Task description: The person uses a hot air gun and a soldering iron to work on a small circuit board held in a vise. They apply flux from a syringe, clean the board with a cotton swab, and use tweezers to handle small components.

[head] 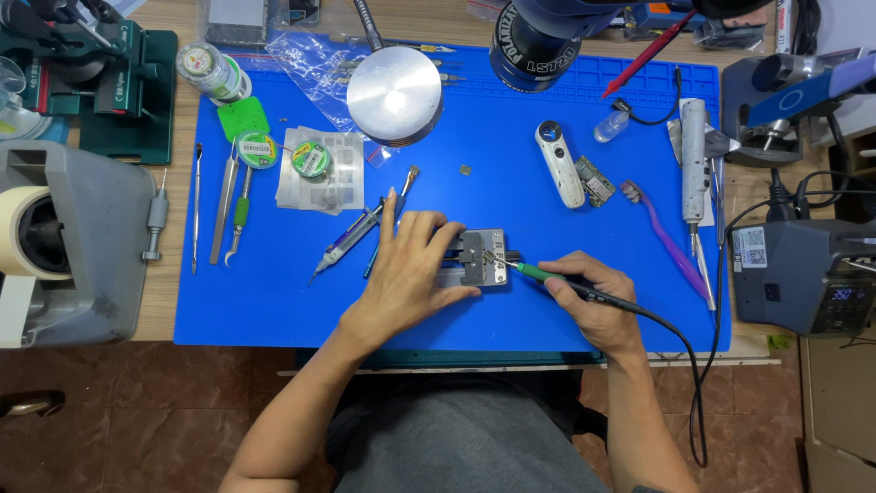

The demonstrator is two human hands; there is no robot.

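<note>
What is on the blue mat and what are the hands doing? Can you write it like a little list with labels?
Place: blue work mat on a wooden bench
Left hand: rests flat on a small metal holder, steadying it
Right hand: grips a soldering iron with a green collar, tip on the holder
Left of the hands: syringe, tweezers, two small round tins
Right of the hands: purple toothbrush, white oblong tool
Behind: round silver lamp head
</note>
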